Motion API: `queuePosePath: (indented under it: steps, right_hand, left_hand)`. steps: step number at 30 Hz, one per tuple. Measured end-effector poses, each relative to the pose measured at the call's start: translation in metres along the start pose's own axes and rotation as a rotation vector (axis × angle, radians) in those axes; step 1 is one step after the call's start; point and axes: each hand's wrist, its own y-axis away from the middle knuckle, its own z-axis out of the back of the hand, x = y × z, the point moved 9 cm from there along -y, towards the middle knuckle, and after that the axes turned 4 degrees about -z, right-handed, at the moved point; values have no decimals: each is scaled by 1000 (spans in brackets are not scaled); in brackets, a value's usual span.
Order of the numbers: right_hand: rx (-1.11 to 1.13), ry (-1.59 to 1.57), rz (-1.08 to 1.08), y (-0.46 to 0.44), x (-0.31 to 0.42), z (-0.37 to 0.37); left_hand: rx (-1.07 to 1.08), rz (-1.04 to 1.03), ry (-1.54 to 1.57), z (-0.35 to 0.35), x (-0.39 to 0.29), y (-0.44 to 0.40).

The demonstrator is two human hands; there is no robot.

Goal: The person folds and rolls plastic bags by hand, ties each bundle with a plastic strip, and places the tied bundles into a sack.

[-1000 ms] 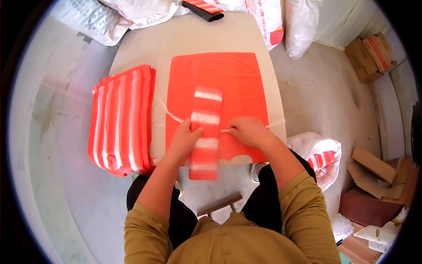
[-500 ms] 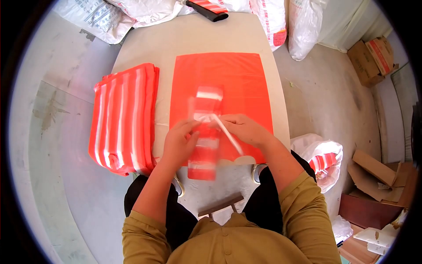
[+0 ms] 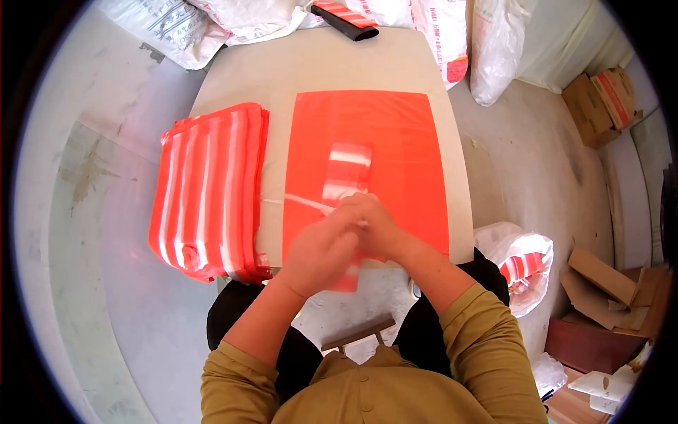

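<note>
A flat bundle of folded red-and-white striped plastic bags [image 3: 347, 169] lies lengthwise under my hands, its lower end past the table's near edge. My left hand [image 3: 321, 251], a little blurred, is closed at the bundle's middle. Against it, fingers curled, presses my right hand [image 3: 376, 225]. From between them a thin white strip [image 3: 307, 203] sticks out to the left; the fingers hide where it meets the bundle. Beneath is a smooth red plastic sheet [image 3: 402, 155], spread flat on the table.
A thick stack of striped bags [image 3: 208, 191] is at the table's [image 3: 272, 71] left edge. A dark roll with striped plastic [image 3: 346, 20] lies at the far edge. On the floor to the right are an open white sack [image 3: 522, 268] with striped bundles and cardboard boxes [image 3: 600, 286].
My hands, apart on either side of the bundle before, have come together over its middle. The white strip, which slanted down to the right, now points left.
</note>
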Motion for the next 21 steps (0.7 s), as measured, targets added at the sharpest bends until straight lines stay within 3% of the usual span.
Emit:
queuePosePath:
  steps: [4,7,11,14,17,20,21]
  right_hand:
    - [6,-73,-133,-3,-9,2]
    - [21,-235,-251,-5,-8,5]
    - [-58,-316,-406,9,-36,1]
    - [-116,-258,-305,8,-25,6]
    - [-21,128,-335,7,-23,12]
    - [-189,399,75,4,9,17]
    - [-201,401,73,4,12,19]
  left_hand:
    - [-19,520,130,4,46,6]
    - [-13,401,161,-2,60,7]
    - [15,573,162,-6,80,15]
    - [-44,682,229,-7,85,17]
    - [-73,734,263,-16,97,27]
    - [-24,729,270,-24,98,29]
    - [4,685,242,-24,93,25]
